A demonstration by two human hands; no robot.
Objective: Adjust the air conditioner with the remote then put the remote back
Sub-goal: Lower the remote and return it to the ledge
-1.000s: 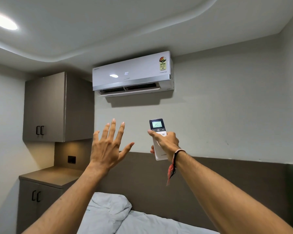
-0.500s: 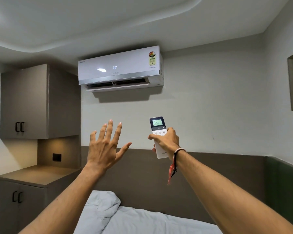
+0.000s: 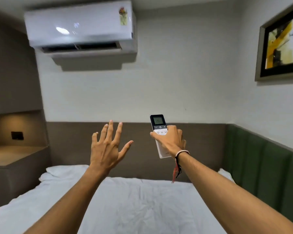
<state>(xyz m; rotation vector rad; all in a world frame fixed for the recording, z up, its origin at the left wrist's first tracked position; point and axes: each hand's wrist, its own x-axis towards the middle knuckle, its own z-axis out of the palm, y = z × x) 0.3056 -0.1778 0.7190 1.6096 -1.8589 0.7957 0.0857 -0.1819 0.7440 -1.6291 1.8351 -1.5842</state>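
Nearest, two bare forearms reach out over the bed (image 3: 142,205), whose white sheet fills the lower part of the view. The left hand (image 3: 107,149) is empty, fingers spread wide, palm facing away, raised level with the other hand and touching nothing. The right hand (image 3: 172,141) is wrapped around the remote (image 3: 160,132), held upright with its lit screen toward the camera and the thumb lying across the white buttons below the screen. A thread band (image 3: 179,154) circles the right wrist. The remote is in mid-air above the bed, aimed up at the wall ahead.

Beyond the hands stands a brown headboard (image 3: 139,132), with a pillow (image 3: 66,171) at the left end of the bed. On the wall above, up and to the left, hangs the air conditioner (image 3: 79,26); its flap looks open, though blur hides any reading on its face. A counter (image 3: 15,156) with a cabinet (image 3: 12,68) over it sits at the left, and a picture (image 3: 282,41) hangs on the right wall.

Judging by the thumb on the buttons, the adjusting step is under way or just ending; whether the setting is final cannot be told. Putting the remote back is not yet done, and its resting place is not shown.

Count: one remote, one air conditioner, one bed, one clear pillow, one picture, two hands.
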